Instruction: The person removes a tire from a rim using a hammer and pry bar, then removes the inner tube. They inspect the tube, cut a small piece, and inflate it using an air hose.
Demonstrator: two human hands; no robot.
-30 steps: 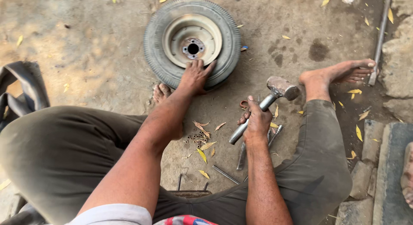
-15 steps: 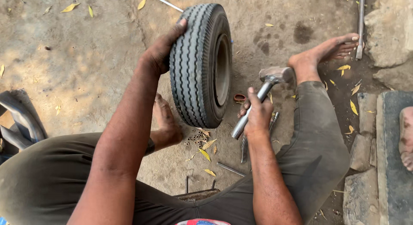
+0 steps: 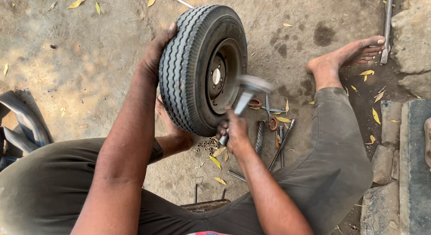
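A seated person's left hand (image 3: 155,55) grips the upright small tyre (image 3: 191,66) steady on the ground while the right hand (image 3: 233,134), fist closed around a blurred hammer (image 3: 247,91), should strike squarely at the rim (image 3: 222,75).

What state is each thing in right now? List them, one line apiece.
Tyre: upright on its tread, rim facing right.
Left hand: gripping the top of the tyre's tread.
Right hand: closed round the hammer handle.
Hammer: raised beside the rim, head motion-blurred.
Scissors: lying on the ground, partly open.
Small nuts: loose in a pile by the tyre.
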